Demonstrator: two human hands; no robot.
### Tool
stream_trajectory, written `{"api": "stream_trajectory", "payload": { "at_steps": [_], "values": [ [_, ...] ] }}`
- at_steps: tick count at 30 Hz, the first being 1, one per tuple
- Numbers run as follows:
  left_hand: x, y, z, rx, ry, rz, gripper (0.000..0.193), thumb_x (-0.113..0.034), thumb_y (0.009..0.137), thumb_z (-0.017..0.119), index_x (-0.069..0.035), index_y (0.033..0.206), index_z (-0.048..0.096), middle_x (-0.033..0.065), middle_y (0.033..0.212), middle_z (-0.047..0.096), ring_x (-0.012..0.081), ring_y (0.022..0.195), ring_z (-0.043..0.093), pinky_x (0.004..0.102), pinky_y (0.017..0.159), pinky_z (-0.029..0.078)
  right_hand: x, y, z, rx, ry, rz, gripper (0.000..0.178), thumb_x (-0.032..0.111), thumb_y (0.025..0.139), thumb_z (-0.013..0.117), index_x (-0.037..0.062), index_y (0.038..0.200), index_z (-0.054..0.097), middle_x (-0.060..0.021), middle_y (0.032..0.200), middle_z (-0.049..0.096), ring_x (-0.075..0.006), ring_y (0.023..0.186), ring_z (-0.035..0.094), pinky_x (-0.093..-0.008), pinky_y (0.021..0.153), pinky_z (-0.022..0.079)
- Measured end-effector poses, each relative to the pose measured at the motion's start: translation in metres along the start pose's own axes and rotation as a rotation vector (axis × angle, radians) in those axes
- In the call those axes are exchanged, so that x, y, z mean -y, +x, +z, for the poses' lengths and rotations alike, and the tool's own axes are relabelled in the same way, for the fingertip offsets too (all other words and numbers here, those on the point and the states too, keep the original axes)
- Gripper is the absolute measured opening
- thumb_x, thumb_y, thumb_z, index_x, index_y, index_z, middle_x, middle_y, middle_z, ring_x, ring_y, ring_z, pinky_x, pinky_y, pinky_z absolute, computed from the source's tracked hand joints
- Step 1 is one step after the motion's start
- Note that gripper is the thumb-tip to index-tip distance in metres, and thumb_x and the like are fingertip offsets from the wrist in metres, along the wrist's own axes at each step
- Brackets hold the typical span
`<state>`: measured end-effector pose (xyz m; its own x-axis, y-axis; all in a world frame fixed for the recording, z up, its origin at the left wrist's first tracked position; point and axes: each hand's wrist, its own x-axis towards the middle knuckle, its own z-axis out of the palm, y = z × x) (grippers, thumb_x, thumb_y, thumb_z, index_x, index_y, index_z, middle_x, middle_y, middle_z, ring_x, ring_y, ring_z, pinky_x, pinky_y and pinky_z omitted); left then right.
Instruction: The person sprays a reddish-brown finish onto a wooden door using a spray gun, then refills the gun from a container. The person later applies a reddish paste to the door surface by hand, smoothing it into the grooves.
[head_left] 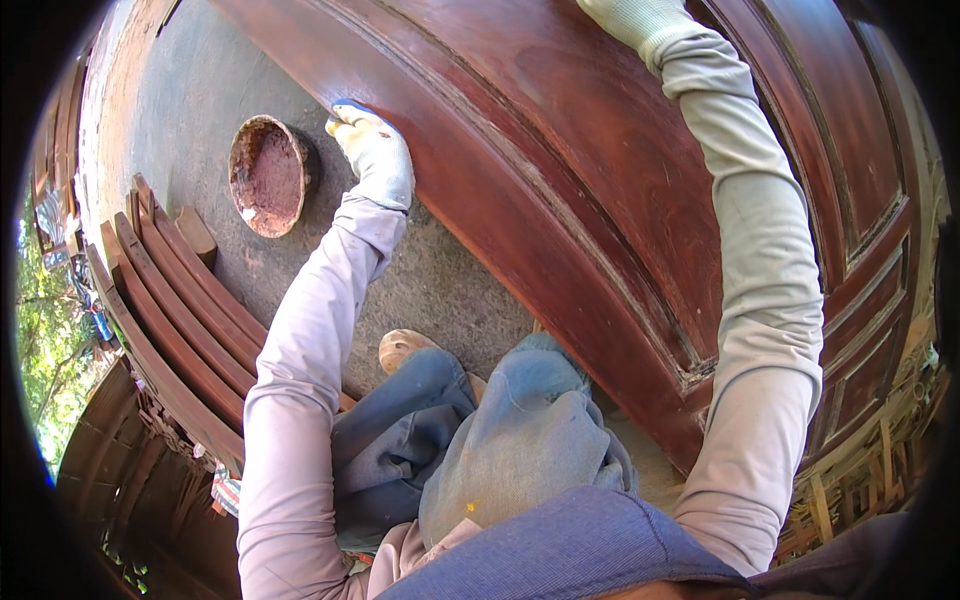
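Note:
A large reddish-brown wooden door panel (430, 160) with long mouldings lies slanting across the middle, its surface partly shiny. My left hand (372, 155), in a white work glove with a blue edge, is at the panel's left edge. Its fingers look curled in, and what they hold, if anything, is hidden. Further right and farther away, my right hand (635, 20), in a pale knitted glove, is over the same panel. The top of the picture cuts off its fingers. A round bowl (268, 175) with a dried reddish crust inside stands on the floor left of my left hand.
Several curved-looking brown wooden pieces (190, 285) lie stacked at the left. Another panelled door (860, 130) is at the right. My jeans-clad legs (520, 420) are bent close to the panel's near edge, above a grey concrete floor (450, 285).

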<state>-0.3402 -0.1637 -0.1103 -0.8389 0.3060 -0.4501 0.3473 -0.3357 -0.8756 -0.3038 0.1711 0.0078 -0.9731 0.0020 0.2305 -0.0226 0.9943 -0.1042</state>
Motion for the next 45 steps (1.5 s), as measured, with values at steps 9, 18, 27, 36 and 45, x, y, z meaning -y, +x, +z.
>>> {"api": "stream_trajectory", "payload": {
  "at_steps": [9,18,27,36,45],
  "values": [
    [0.001,-0.009,-0.01,-0.057,-0.146,-0.112,0.037,-0.013,0.096,0.061,0.0,0.131,0.06,0.0124,0.126,0.064,0.0209,0.114,0.061,0.0286,0.094,0.049,0.009,-0.086,-0.054,0.25,0.065,0.057,0.037,0.007,0.092,0.048,0.0224,0.118,0.07,-0.008,0.094,0.066,-0.0261,0.089,0.066,-0.0398,0.077,0.05],
    [-0.051,0.044,0.067,-0.333,-2.468,-1.018,0.044,-0.039,0.109,0.034,-0.002,0.122,0.054,0.0173,0.114,0.063,0.0235,0.102,0.061,0.0271,0.088,0.046,0.025,-0.216,-0.089,-0.059,0.504,0.377,0.052,-0.006,0.08,0.054,0.0154,0.126,0.066,-0.0107,0.098,0.067,-0.0296,0.085,0.067,-0.0382,0.078,0.055],
    [0.031,-0.057,0.056,0.595,-3.165,0.05,0.082,-0.073,0.095,0.04,-0.01,0.148,0.039,0.0153,0.134,0.057,0.0298,0.106,0.061,0.0496,0.088,0.053,0.043,-0.229,-0.072,-0.001,0.12,0.309,0.052,0.007,0.081,0.065,0.0272,0.129,0.065,-0.0022,0.086,0.056,-0.0206,0.078,0.061,-0.0367,0.07,0.048],
    [-0.006,-0.161,0.146,1.488,-3.133,-0.194,0.042,-0.047,0.096,0.06,-0.013,0.12,0.06,0.0088,0.11,0.067,0.0284,0.095,0.066,0.0463,0.087,0.056,0.042,-0.137,-0.021,-0.067,0.065,0.054,0.038,0.011,0.09,0.054,0.0288,0.121,0.069,-0.0026,0.092,0.064,-0.0218,0.086,0.065,-0.0377,0.075,0.049],
    [-0.012,-0.121,0.218,1.251,-3.836,-0.787,0.048,-0.023,0.097,0.057,0.0,0.136,0.041,0.0233,0.136,0.054,0.0392,0.124,0.057,0.0545,0.101,0.051,0.041,-0.16,-0.041,0.185,0.031,-0.029,0.038,0.006,0.091,0.053,0.0272,0.118,0.07,-0.0015,0.096,0.066,-0.0201,0.093,0.067,-0.037,0.081,0.049]
  ]
}}
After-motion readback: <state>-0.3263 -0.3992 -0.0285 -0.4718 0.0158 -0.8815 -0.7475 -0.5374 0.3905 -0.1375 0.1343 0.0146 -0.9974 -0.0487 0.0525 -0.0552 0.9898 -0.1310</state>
